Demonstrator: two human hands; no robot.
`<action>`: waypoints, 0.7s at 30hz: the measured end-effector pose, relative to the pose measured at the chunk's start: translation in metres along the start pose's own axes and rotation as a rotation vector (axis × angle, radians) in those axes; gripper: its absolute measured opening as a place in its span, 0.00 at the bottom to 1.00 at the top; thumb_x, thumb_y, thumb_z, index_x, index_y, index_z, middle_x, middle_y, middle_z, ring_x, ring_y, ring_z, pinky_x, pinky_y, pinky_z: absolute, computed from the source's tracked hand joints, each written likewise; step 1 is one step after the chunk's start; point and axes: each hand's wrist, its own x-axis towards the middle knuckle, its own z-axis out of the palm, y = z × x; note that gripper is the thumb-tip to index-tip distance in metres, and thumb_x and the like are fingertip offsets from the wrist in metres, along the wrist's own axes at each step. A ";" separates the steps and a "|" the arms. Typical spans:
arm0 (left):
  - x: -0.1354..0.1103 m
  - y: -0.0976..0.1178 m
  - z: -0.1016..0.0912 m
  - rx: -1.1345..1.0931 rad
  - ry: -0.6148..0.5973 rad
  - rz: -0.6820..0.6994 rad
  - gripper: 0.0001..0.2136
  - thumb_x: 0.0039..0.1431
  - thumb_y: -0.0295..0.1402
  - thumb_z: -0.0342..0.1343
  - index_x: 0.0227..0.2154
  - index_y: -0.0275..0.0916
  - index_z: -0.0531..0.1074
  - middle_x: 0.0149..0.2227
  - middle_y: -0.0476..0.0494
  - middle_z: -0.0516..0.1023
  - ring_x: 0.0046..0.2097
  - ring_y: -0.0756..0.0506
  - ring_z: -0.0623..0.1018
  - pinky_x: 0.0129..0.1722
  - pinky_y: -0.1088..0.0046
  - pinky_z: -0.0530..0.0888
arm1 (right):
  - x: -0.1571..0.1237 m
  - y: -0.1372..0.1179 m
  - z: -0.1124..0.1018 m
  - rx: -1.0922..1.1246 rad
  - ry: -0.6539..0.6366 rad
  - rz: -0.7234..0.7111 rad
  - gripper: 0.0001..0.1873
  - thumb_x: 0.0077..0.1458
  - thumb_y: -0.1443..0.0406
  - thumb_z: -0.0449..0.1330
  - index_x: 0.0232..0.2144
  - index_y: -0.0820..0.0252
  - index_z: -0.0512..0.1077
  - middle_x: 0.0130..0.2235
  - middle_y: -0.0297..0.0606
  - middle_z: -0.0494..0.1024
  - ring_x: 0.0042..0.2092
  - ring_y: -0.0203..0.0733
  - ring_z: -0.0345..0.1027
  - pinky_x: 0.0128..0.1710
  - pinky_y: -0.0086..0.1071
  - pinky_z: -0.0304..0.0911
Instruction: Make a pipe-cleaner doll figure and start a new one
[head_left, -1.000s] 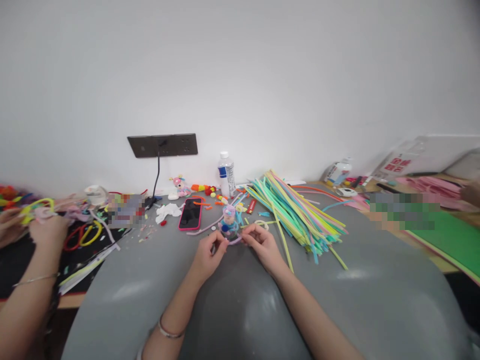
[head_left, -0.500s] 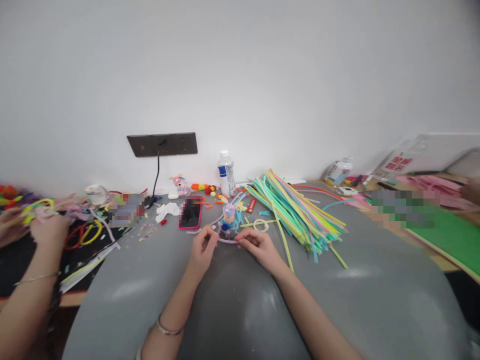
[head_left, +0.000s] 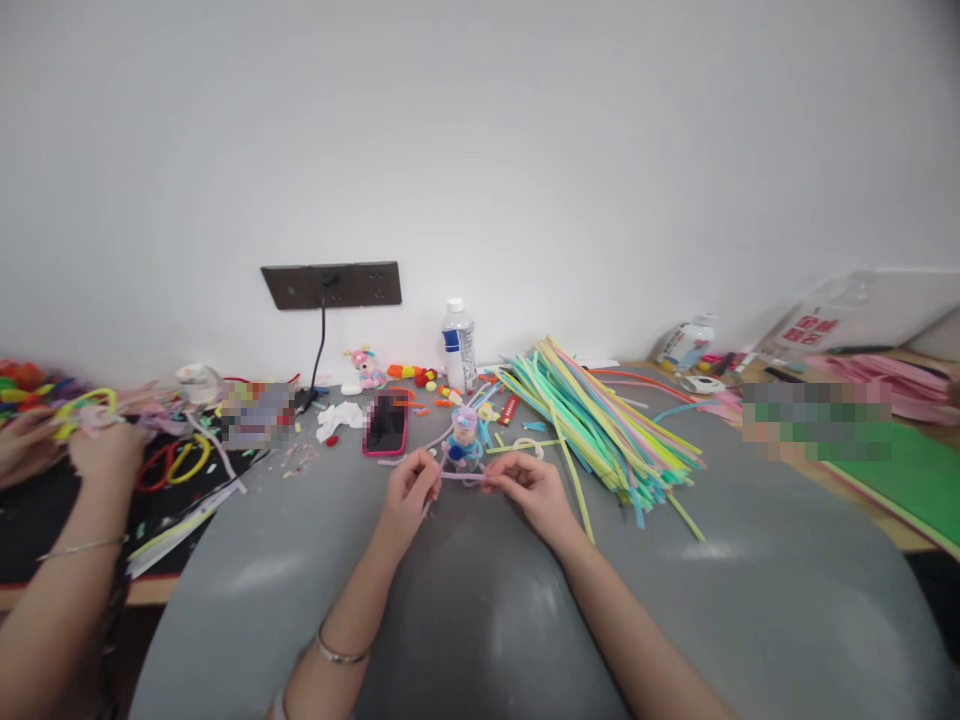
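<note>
A light purple pipe cleaner (head_left: 463,477) is stretched level between my hands, just above the grey table (head_left: 480,600). My left hand (head_left: 412,490) pinches its left part, and a short tail hangs below the fingers. The fingers of my right hand (head_left: 529,490) are closed on the other end. Directly behind the strand stands a small doll (head_left: 465,430) with a purple top and a blue body; its base is partly covered by the strand. Neither hand appears to grip the doll.
A bundle of pastel pipe cleaners (head_left: 600,430) lies to the right. Behind are a phone (head_left: 385,423), a crumpled tissue (head_left: 340,422), a bottle (head_left: 458,345) and a pink bear figure (head_left: 365,367). At far left a co-worker's hands (head_left: 105,450) work near scissors (head_left: 187,460).
The purple pipe cleaner has gone from a sagging curve near the doll's base to a straighter line. My hands have shifted slightly, and the whole view has moved a little.
</note>
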 end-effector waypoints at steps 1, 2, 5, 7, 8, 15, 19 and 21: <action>0.001 0.000 0.000 -0.004 -0.005 -0.007 0.20 0.56 0.48 0.58 0.20 0.40 0.61 0.19 0.54 0.61 0.22 0.52 0.60 0.23 0.74 0.59 | 0.002 0.000 0.000 -0.029 0.043 -0.027 0.13 0.49 0.54 0.68 0.26 0.56 0.75 0.27 0.36 0.79 0.28 0.40 0.72 0.31 0.34 0.69; 0.002 0.001 0.001 -0.009 -0.005 -0.013 0.20 0.56 0.48 0.58 0.20 0.41 0.61 0.19 0.54 0.61 0.22 0.52 0.60 0.23 0.75 0.58 | 0.004 0.000 0.001 -0.062 0.080 -0.055 0.13 0.49 0.54 0.68 0.26 0.56 0.75 0.27 0.36 0.79 0.28 0.40 0.72 0.31 0.34 0.69; 0.006 0.003 0.001 -0.042 0.041 -0.002 0.19 0.56 0.47 0.58 0.20 0.40 0.60 0.19 0.54 0.61 0.22 0.52 0.60 0.23 0.75 0.58 | 0.011 0.002 0.008 -0.162 0.153 -0.130 0.13 0.51 0.54 0.67 0.26 0.57 0.75 0.28 0.37 0.79 0.29 0.41 0.70 0.32 0.34 0.66; 0.009 0.006 0.001 -0.068 0.100 0.025 0.19 0.56 0.45 0.58 0.20 0.40 0.60 0.19 0.54 0.61 0.22 0.53 0.61 0.23 0.75 0.58 | 0.015 0.002 0.016 -0.215 0.202 -0.169 0.12 0.53 0.55 0.65 0.27 0.57 0.76 0.28 0.37 0.78 0.29 0.40 0.69 0.32 0.33 0.64; 0.010 0.007 0.002 -0.083 0.137 0.037 0.19 0.56 0.45 0.59 0.20 0.40 0.60 0.19 0.55 0.61 0.22 0.53 0.60 0.23 0.76 0.58 | 0.017 0.001 0.020 -0.234 0.228 -0.186 0.12 0.54 0.56 0.64 0.27 0.58 0.75 0.28 0.37 0.78 0.28 0.39 0.68 0.31 0.33 0.63; 0.023 0.010 0.017 -0.238 0.444 0.087 0.17 0.53 0.43 0.60 0.22 0.40 0.60 0.19 0.58 0.59 0.21 0.54 0.61 0.22 0.78 0.59 | 0.020 -0.005 0.042 -0.360 0.276 -0.310 0.11 0.58 0.58 0.61 0.26 0.55 0.74 0.27 0.36 0.78 0.29 0.41 0.66 0.30 0.34 0.59; 0.035 0.011 0.023 -0.374 0.476 0.003 0.17 0.49 0.44 0.63 0.23 0.40 0.63 0.19 0.58 0.61 0.20 0.55 0.62 0.21 0.79 0.61 | 0.022 -0.003 0.040 -0.457 0.244 -0.414 0.10 0.59 0.60 0.60 0.26 0.54 0.73 0.27 0.37 0.77 0.31 0.43 0.65 0.34 0.37 0.59; 0.040 0.013 0.022 -0.373 0.406 -0.024 0.18 0.48 0.45 0.64 0.23 0.39 0.63 0.20 0.57 0.63 0.21 0.55 0.63 0.22 0.79 0.62 | 0.025 -0.002 0.037 -0.485 0.281 -0.436 0.10 0.60 0.60 0.60 0.26 0.54 0.73 0.27 0.36 0.75 0.31 0.43 0.63 0.34 0.37 0.58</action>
